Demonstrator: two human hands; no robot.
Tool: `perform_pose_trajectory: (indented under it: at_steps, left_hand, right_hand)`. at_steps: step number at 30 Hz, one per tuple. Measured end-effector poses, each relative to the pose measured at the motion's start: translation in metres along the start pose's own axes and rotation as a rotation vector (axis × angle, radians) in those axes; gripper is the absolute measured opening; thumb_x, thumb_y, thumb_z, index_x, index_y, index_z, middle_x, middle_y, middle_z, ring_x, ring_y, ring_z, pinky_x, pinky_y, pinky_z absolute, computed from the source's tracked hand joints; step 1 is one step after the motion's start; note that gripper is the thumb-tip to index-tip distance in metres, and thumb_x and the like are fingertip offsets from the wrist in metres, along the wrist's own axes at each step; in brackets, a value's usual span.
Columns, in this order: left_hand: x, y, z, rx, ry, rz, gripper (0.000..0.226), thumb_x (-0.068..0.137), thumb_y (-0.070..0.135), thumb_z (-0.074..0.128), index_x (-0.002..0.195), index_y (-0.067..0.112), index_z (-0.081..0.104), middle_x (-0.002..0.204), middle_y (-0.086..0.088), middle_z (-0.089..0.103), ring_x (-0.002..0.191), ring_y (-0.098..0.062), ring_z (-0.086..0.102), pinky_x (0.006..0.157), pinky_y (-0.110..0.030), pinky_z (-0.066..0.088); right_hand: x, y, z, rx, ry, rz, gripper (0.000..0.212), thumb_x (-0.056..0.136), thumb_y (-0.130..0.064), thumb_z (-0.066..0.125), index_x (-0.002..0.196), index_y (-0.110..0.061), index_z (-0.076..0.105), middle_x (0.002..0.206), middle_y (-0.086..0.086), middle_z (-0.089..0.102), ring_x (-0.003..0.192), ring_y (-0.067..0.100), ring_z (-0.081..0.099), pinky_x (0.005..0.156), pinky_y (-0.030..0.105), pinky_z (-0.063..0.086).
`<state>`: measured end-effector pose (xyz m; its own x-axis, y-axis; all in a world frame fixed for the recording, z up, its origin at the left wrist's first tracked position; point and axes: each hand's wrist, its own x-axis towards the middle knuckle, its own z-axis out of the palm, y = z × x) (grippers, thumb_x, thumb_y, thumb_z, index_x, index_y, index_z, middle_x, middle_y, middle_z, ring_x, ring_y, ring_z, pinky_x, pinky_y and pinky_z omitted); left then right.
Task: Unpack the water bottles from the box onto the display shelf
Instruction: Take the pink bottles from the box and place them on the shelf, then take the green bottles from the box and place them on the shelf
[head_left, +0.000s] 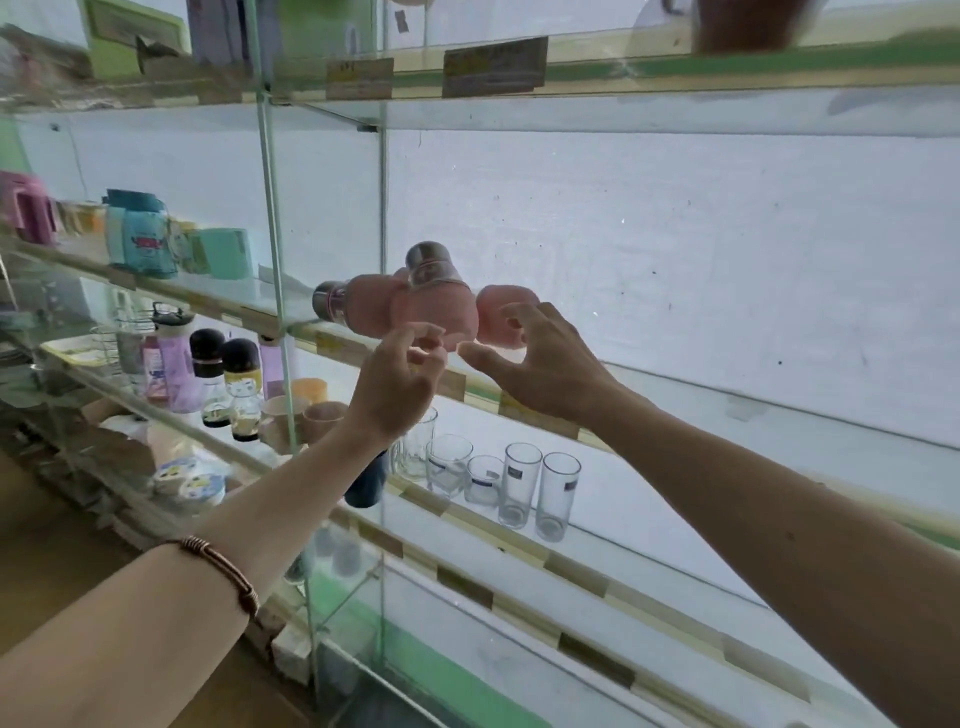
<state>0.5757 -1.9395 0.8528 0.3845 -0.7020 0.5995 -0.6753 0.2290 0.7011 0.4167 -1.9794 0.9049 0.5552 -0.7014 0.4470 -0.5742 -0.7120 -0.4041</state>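
Observation:
Three pink water bottles with silver caps sit together on the middle glass shelf (675, 415). The left bottle (358, 299) lies on its side, cap pointing left. The middle bottle (434, 306) leans with its cap up. My right hand (540, 364) curls its fingers over the front of the right bottle (498, 312), thumb stretched out beneath it. Just below the middle bottle's base is my left hand (400, 379), its fingers loosely curled; I cannot tell whether the fingertips touch the bottle. The box is out of view.
Several clear drinking glasses (519, 483) stand on the shelf below. To the left are a glass divider (272, 208), small dark-capped bottles (228, 379), purple bottles (174, 364) and mugs (223, 252). The middle shelf runs bare to the right.

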Motion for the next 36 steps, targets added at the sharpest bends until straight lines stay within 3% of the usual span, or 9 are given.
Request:
perform_pose_trajectory:
  at_steps: [6,9,11,16,19,24,29,34,36]
  left_hand:
    - [-0.083,0.013,-0.019,0.001,-0.013,-0.202,0.010,0.094,0.023,0.053,0.102,0.023,0.058,0.096,0.003,0.064,0.089,-0.010,0.058,0.080,-0.020,0.046]
    - [-0.120,0.011,-0.035,0.031,-0.059,-0.253,0.016,0.096,0.022,0.050,0.109,0.018,0.058,0.098,0.001,0.062,0.086,-0.008,0.056,0.063,-0.004,0.039]
    - [-0.143,0.006,-0.045,0.051,-0.089,-0.299,0.013,0.097,0.023,0.049,0.107,0.020,0.057,0.094,0.004,0.061,0.081,-0.006,0.056,0.057,-0.007,0.038]
    - [-0.187,-0.014,-0.068,0.016,-0.221,-0.392,0.008,0.095,0.030,0.052,0.097,0.026,0.058,0.094,0.004,0.067,0.085,-0.008,0.065,0.069,-0.022,0.047]
    - [-0.208,-0.031,-0.085,-0.013,-0.258,-0.433,0.007,0.096,0.030,0.051,0.094,0.027,0.058,0.095,0.002,0.065,0.088,-0.010,0.064,0.073,-0.024,0.047]
    - [-0.231,-0.085,-0.125,0.031,-0.279,-0.493,0.016,0.096,0.030,0.050,0.104,0.020,0.060,0.097,0.004,0.065,0.089,-0.005,0.060,0.064,-0.012,0.039]
    - [-0.254,-0.164,-0.171,0.072,-0.384,-0.582,0.015,0.093,0.032,0.054,0.099,0.020,0.060,0.080,0.009,0.060,0.070,-0.003,0.053,0.061,-0.021,0.039]
    - [-0.281,-0.247,-0.200,0.080,-0.458,-0.702,0.018,0.094,0.031,0.053,0.104,0.017,0.061,0.094,0.005,0.062,0.089,-0.012,0.058,0.081,-0.028,0.048]
    - [-0.296,-0.275,-0.205,0.079,-0.470,-0.758,0.016,0.094,0.028,0.054,0.102,0.016,0.061,0.096,0.004,0.062,0.090,-0.014,0.058,0.081,-0.026,0.047]
  right_hand:
    - [-0.058,-0.021,0.011,0.092,-0.065,-0.046,0.064,0.084,-0.062,0.055,0.134,-0.023,0.046,0.136,-0.001,0.046,0.121,0.016,0.048,0.098,0.037,0.043]
    - [-0.084,-0.034,0.027,0.091,-0.143,-0.055,0.071,0.083,-0.065,0.053,0.136,-0.019,0.045,0.136,-0.001,0.048,0.121,0.016,0.048,0.099,0.037,0.042]
    - [-0.097,-0.043,0.037,0.113,-0.195,-0.057,0.072,0.082,-0.065,0.054,0.136,-0.018,0.045,0.137,0.000,0.049,0.120,0.017,0.049,0.099,0.039,0.043]
    - [-0.120,-0.069,0.063,0.146,-0.271,-0.082,0.062,0.084,-0.061,0.056,0.127,-0.018,0.050,0.123,0.002,0.055,0.107,0.017,0.054,0.086,0.033,0.046]
    - [-0.128,-0.085,0.085,0.163,-0.332,-0.096,0.063,0.085,-0.059,0.057,0.133,-0.019,0.047,0.129,0.000,0.053,0.111,0.013,0.050,0.083,0.025,0.037]
    - [-0.131,-0.117,0.147,0.186,-0.435,-0.057,0.066,0.084,-0.060,0.057,0.135,-0.021,0.046,0.134,-0.001,0.051,0.116,0.014,0.049,0.092,0.030,0.041]
    - [-0.132,-0.154,0.230,0.196,-0.533,0.039,0.061,0.085,-0.059,0.057,0.131,-0.021,0.048,0.130,0.001,0.051,0.112,0.015,0.051,0.086,0.026,0.039]
    - [-0.134,-0.177,0.314,0.169,-0.602,0.139,0.068,0.084,-0.061,0.055,0.135,-0.017,0.046,0.134,0.004,0.051,0.115,0.019,0.051,0.089,0.030,0.042]
    - [-0.140,-0.182,0.341,0.165,-0.645,0.172,0.067,0.085,-0.060,0.055,0.136,-0.017,0.045,0.134,0.005,0.051,0.116,0.020,0.050,0.090,0.030,0.041]
